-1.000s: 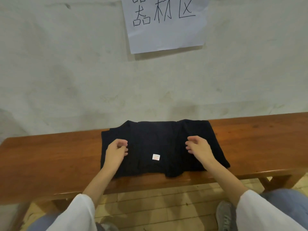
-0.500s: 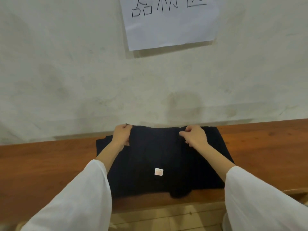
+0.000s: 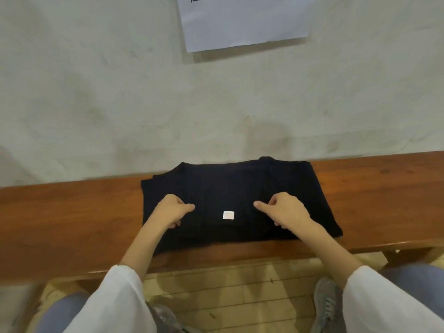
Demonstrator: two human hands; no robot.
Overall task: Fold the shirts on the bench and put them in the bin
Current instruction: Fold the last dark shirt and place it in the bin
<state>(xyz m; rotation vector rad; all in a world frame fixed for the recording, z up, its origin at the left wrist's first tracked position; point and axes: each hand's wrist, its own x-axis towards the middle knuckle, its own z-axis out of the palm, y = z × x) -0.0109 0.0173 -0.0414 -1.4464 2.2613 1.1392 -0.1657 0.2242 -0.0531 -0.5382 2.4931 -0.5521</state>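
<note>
A black shirt [image 3: 230,186], partly folded into a rough rectangle, lies flat on the wooden bench [image 3: 72,217] against the wall. A small white label [image 3: 228,215] shows near its middle. My left hand [image 3: 171,210] rests on the shirt left of the label, fingers curled and pinching the cloth. My right hand [image 3: 286,210] does the same right of the label, index finger pointing inward. No bin is in view.
A white paper sheet [image 3: 242,22] is taped to the plaster wall behind the bench. Below the bench's front edge are a tiled floor [image 3: 228,292], my knees and grey shoes [image 3: 326,306]. Bare bench wood extends to both sides of the shirt.
Both hands came back from the shirt's far edge to its middle, either side of the label. The shirt's outline looks the same. The view tilted down.
</note>
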